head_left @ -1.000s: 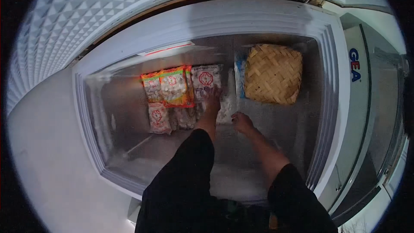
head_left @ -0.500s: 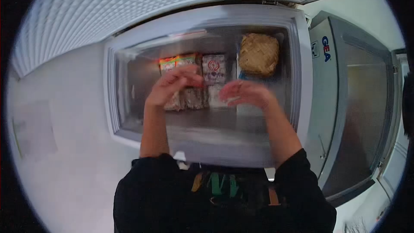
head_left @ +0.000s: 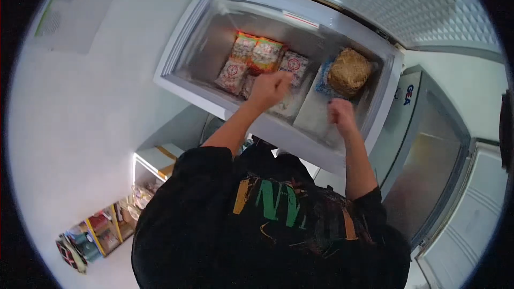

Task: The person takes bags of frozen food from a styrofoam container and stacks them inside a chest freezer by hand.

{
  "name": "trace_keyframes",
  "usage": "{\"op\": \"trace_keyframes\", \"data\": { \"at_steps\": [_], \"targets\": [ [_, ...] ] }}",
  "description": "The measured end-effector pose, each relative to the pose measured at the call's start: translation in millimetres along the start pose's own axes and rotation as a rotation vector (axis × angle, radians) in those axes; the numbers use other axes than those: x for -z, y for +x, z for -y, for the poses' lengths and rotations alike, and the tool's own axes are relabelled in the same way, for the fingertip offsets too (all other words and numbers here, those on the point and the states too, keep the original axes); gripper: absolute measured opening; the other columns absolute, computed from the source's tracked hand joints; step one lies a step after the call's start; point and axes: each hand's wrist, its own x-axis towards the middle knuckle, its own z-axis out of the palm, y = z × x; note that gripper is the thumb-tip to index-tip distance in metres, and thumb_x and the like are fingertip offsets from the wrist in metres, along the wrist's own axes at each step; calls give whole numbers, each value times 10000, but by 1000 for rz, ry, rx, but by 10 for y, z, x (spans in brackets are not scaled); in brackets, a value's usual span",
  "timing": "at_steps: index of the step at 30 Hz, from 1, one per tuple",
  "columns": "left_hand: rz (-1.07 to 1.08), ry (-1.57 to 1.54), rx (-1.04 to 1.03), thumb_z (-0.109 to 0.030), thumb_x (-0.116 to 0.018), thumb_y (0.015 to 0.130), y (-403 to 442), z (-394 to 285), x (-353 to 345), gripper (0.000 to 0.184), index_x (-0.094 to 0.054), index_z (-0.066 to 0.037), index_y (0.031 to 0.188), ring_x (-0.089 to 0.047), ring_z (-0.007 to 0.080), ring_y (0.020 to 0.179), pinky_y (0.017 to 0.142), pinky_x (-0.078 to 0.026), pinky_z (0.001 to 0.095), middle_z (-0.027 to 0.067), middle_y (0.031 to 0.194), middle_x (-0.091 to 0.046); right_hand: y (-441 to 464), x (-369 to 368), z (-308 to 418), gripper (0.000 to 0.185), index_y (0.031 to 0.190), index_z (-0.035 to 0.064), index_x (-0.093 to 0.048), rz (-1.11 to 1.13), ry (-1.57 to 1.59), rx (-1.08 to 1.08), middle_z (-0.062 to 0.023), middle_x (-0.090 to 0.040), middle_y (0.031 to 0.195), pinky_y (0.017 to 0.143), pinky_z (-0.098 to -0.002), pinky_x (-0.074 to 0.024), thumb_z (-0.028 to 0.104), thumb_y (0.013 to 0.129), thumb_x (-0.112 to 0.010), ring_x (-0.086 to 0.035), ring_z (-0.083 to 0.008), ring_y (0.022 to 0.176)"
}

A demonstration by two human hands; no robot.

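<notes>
Over the open chest freezer (head_left: 184, 83), my left hand (head_left: 270, 90) is closed with fingers curled, in front of the frozen packs; nothing shows in it. My right hand (head_left: 341, 113) is also closed and slightly blurred, just below the brown wrapped bundle (head_left: 349, 73), with nothing visible in it. Two packs with orange edges, a left one (head_left: 245, 47) and a right one (head_left: 266, 53), lie at the back. Paler packs with red print (head_left: 232, 75) lie nearer, and another pale pack (head_left: 294, 66) is to the right. My left hand partly hides some packs.
The raised freezer lid (head_left: 375, 0) has a quilted inner face. A grey GEA-marked cabinet (head_left: 401, 128) stands at the right. Inside the freezer, a pale raised block (head_left: 313, 109) sits below the bundle. Shelves with goods (head_left: 110, 230) are at lower left.
Both hands have gone from loosely spread to curled. The view has rotated, so the freezer now appears tilted and the shelves at lower left have come into sight. The packs and bundle remain inside.
</notes>
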Motion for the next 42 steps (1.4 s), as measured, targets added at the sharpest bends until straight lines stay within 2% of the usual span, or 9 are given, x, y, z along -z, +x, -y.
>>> {"op": "trace_keyframes", "data": {
  "at_steps": [2, 5, 9, 12, 15, 18, 20, 30, 42],
  "targets": [
    [-465, -157, -274, -140, -494, 808, -5, 175, 129, 170, -535, -50, 946, -534, 244, 620, 561, -432, 322, 136, 749, -562, -70, -46, 162, 249, 595, 119, -335, 103, 563, 229, 27, -282, 532, 370, -241, -188, 159, 754, -524, -267, -85, 415],
    [-336, -712, -234, -93, -428, 840, -20, -162, 566, 363, -342, -99, 1193, -525, 223, 649, 578, -448, 323, 137, 939, -521, -212, -258, 529, 292, 608, 119, -304, 277, 569, 272, 29, -254, 542, 400, -241, -199, 251, 775, -503, -269, -96, 441],
    [724, -1839, -403, -115, -466, 823, -136, -240, 1032, 665, -38, -172, 1329, -553, 224, 810, 647, -472, 347, 192, 1143, -449, -95, -501, 576, 425, 716, 73, -406, 655, 653, 209, -26, -374, 636, 488, -265, -295, 493, 775, -440, -378, -140, 560],
    [382, -1341, -417, -219, -480, 822, 54, 463, 203, 515, -265, -196, 1290, -579, 273, 814, 646, -472, 402, 149, 966, -579, 326, -558, 307, 520, 885, 19, -477, 174, 366, -102, -93, -509, 769, 587, -317, -388, 522, 759, -451, -474, -215, 644],
    [156, 159, -184, -249, -503, 773, -603, 174, 229, 302, -545, -165, 1060, -537, 299, 882, 787, -408, 406, 75, 921, -591, 626, -637, 20, 445, 1004, 47, -518, -11, -1564, -77, -104, -568, 914, 761, -364, -400, 428, 775, -492, -531, -258, 850],
    [98, -423, -94, -237, -502, 772, -1260, 468, 163, 250, -579, -134, 986, -535, 291, 876, 787, -407, 381, 108, 899, -587, 453, -1150, 28, 324, 994, 63, -538, 64, -1437, 346, -95, -572, 931, 744, -348, -410, 303, 777, -529, -537, -218, 879],
    [24, -226, -109, -188, -524, 764, -1675, 697, 255, 231, -573, -128, 982, -553, 279, 840, 750, -432, 361, 114, 883, -594, 571, -1352, 44, 274, 983, 39, -536, 197, -756, -14, -96, -571, 917, 719, -321, -421, 206, 766, -550, -546, -194, 846],
    [-1108, -168, 738, -102, -528, 752, -4359, 1952, 1871, 131, -590, -47, 853, -596, 148, 660, 612, -463, 266, 86, 719, -618, 861, -2747, 102, 234, 968, 16, -529, 411, -1166, 527, -108, -576, 900, 722, -312, -423, 90, 747, -545, -562, -210, 820],
    [-20, -256, 1247, -270, -551, 702, -5121, 4158, 615, 250, -591, -56, 827, -582, 308, 752, 692, -457, 397, 181, 798, -597, 795, -4165, -751, 212, 903, 32, -522, 863, -1229, 757, -129, -548, 922, 811, -363, -390, 70, 697, -550, -511, -295, 916]
  ]
}}
